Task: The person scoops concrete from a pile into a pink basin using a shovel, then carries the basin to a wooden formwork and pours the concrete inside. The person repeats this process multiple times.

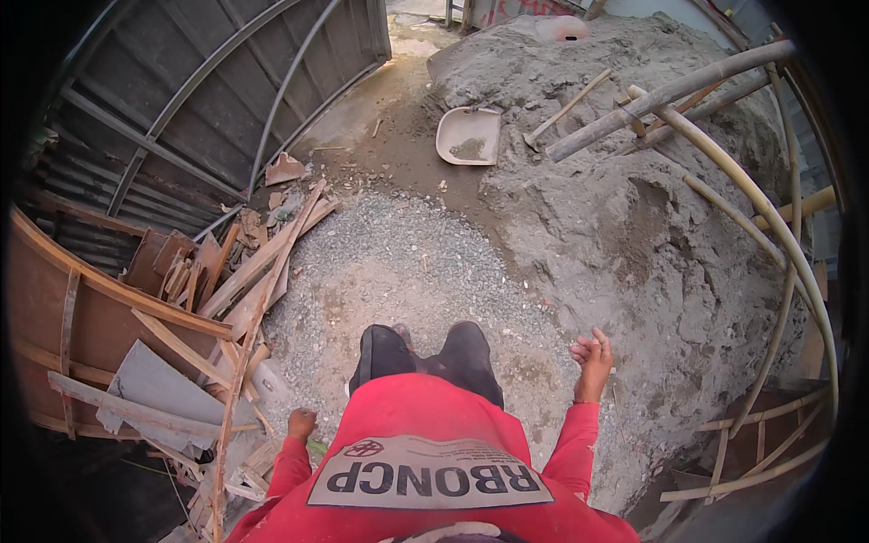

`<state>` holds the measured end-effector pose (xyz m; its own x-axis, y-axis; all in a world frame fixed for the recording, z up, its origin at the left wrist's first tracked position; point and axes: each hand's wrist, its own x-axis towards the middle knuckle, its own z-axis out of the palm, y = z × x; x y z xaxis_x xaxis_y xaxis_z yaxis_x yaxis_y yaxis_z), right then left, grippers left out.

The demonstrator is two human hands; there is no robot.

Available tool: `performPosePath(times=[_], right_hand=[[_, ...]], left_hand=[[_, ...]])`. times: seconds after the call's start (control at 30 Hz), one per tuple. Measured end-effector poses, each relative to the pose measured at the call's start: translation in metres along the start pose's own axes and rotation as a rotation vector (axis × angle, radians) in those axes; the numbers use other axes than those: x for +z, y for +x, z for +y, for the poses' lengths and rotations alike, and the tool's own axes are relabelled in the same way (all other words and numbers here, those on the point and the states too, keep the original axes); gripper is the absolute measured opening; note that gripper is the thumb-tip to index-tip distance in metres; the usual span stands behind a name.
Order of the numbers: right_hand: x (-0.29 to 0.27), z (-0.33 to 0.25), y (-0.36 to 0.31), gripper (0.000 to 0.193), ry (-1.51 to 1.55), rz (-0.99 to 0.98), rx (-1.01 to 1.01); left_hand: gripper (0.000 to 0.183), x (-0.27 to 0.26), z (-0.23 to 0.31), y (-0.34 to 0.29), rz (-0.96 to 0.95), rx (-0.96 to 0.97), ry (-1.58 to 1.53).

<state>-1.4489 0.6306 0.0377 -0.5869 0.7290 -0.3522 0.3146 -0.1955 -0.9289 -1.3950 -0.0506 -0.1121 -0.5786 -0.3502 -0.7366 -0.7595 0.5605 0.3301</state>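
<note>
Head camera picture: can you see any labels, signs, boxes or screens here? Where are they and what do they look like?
Printed panel: on the front of the person's red shirt, at the bottom middle; a wide grey patch with big dark letters.
Small emblem: just left of and above that panel; a dark round outline on the red cloth.
No packages, signs or screens show anywhere else.

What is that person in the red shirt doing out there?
The person stands on a patch of gravel beside a big sand heap. Both hands are empty: the left hand is a loose fist near scrap wood, the right hand half open. A shallow pan lies ahead.
</note>
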Motion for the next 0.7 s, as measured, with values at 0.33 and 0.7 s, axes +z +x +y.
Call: performPosePath(times=[0.33, 0.7], right_hand=[[0.095, 0.315, -0.025, 0.039, -0.877, -0.821, 1.006], [0.436, -0.034, 0.462, 0.039, -0.049, -0.228, -0.162]], left_hand=[[0.038, -0.079, 0.614, 0.111, 0.098, 0.970, -0.502], [0.031, 0.038, 0.795, 0.466, -0.221, 0.524, -0.328]])
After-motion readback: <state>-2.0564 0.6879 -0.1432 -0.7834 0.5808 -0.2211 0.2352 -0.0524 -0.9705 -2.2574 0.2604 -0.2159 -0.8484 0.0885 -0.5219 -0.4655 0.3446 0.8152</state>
